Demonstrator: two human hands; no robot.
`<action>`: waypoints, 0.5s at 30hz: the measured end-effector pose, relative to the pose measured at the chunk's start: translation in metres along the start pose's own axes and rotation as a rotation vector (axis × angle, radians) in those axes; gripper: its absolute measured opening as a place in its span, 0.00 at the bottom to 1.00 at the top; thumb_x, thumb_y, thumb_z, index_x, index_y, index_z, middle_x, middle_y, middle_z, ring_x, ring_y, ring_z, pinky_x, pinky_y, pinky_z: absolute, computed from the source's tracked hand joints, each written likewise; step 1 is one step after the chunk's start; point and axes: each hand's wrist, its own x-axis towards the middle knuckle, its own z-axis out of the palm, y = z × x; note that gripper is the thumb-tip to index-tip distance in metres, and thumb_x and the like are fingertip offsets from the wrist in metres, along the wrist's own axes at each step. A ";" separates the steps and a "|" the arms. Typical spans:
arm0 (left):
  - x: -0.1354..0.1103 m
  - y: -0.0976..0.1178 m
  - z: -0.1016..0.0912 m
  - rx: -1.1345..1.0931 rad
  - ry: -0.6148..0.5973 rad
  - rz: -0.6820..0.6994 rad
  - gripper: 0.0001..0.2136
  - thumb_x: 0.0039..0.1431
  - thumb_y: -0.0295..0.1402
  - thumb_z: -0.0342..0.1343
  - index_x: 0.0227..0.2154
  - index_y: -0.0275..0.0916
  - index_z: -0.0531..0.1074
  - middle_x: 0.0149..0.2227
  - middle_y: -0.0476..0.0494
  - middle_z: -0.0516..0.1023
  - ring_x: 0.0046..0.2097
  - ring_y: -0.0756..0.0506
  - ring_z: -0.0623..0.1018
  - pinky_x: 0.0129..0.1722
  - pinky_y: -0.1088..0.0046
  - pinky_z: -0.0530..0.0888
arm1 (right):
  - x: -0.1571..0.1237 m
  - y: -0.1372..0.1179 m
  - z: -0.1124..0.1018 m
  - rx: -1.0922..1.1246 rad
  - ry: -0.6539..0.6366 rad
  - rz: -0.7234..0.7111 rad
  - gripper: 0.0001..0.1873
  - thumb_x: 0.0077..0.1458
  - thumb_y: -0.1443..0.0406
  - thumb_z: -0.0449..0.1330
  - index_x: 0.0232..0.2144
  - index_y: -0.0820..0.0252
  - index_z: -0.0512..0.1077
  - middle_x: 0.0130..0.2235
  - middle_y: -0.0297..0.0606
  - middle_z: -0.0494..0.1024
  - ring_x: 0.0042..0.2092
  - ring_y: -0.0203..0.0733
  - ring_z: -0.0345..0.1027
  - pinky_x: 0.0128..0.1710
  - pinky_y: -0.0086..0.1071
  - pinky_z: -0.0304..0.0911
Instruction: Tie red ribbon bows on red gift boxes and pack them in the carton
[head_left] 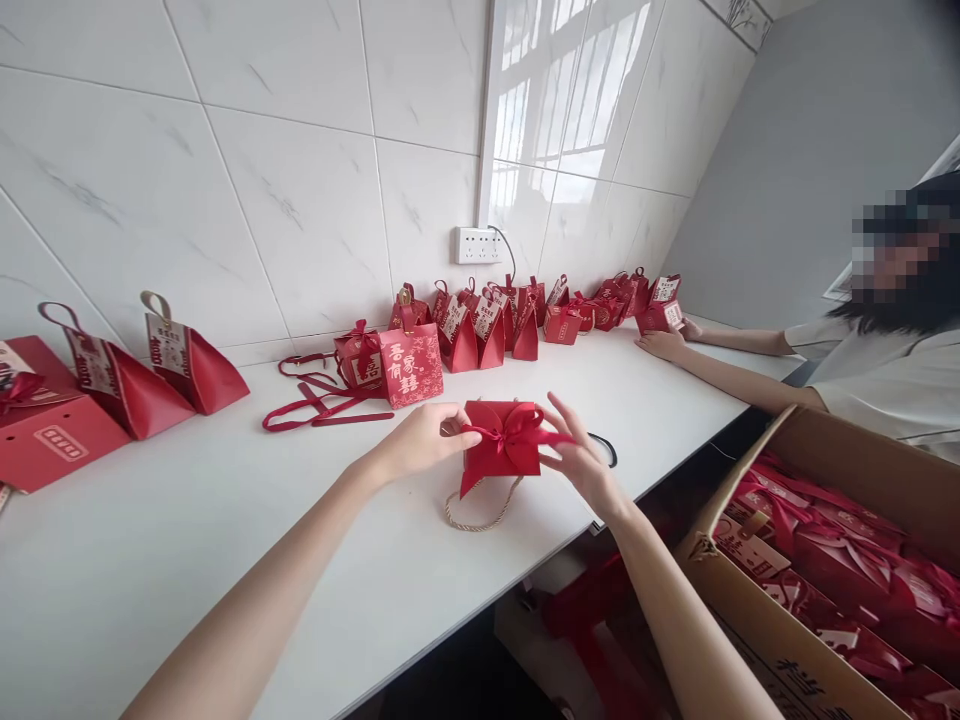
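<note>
Fingers [450,425] pinching ribbon bow [510,432] on red gift box [501,465]

Left hand [420,442] pinches the bow's left end. Right hand [583,465] grips its right tail between thumb and forefinger, other fingers spread. Red gift box sits mid-scene on the white counter [225,560], near the front edge, with its rope handle [480,520] trailing nearer. Finished boxes [487,325] line the far wall. Another person's hand [661,344] rests far right. Open carton [750,505] near right.

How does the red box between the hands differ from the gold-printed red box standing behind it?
The box in the hands shows a plain red face; the printed box bears gold characters. The first lies tipped with its rope handle on the table, held by the left hand and right hand at its ribbon; the second stands upright, untouched. Both are red.
</note>
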 end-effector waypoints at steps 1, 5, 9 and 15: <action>0.000 0.000 0.001 0.006 0.002 -0.001 0.12 0.53 0.43 0.55 0.24 0.39 0.67 0.28 0.50 0.72 0.31 0.48 0.72 0.32 0.72 0.66 | 0.000 -0.003 0.003 0.063 0.052 0.006 0.27 0.53 0.51 0.52 0.55 0.44 0.58 0.62 0.39 0.57 0.60 0.52 0.56 0.52 0.48 0.59; 0.001 -0.002 0.004 -0.006 0.021 0.041 0.11 0.53 0.41 0.54 0.24 0.39 0.66 0.26 0.51 0.70 0.30 0.49 0.70 0.30 0.73 0.66 | 0.007 -0.020 0.011 0.068 0.165 0.108 0.32 0.49 0.38 0.45 0.34 0.56 0.69 0.48 0.43 0.72 0.48 0.52 0.68 0.45 0.44 0.64; 0.001 -0.003 0.010 -0.076 -0.020 0.057 0.09 0.52 0.37 0.54 0.22 0.39 0.65 0.25 0.52 0.69 0.29 0.49 0.70 0.30 0.74 0.66 | 0.024 -0.031 0.013 -0.284 0.276 0.257 0.35 0.48 0.36 0.44 0.18 0.60 0.66 0.30 0.41 0.75 0.33 0.44 0.69 0.38 0.38 0.64; 0.001 -0.001 0.015 -0.155 -0.041 0.082 0.08 0.50 0.33 0.53 0.20 0.40 0.63 0.24 0.52 0.70 0.30 0.48 0.71 0.32 0.73 0.67 | 0.049 -0.036 0.017 -0.711 0.318 0.320 0.33 0.46 0.39 0.52 0.08 0.57 0.56 0.14 0.37 0.64 0.19 0.37 0.55 0.23 0.33 0.53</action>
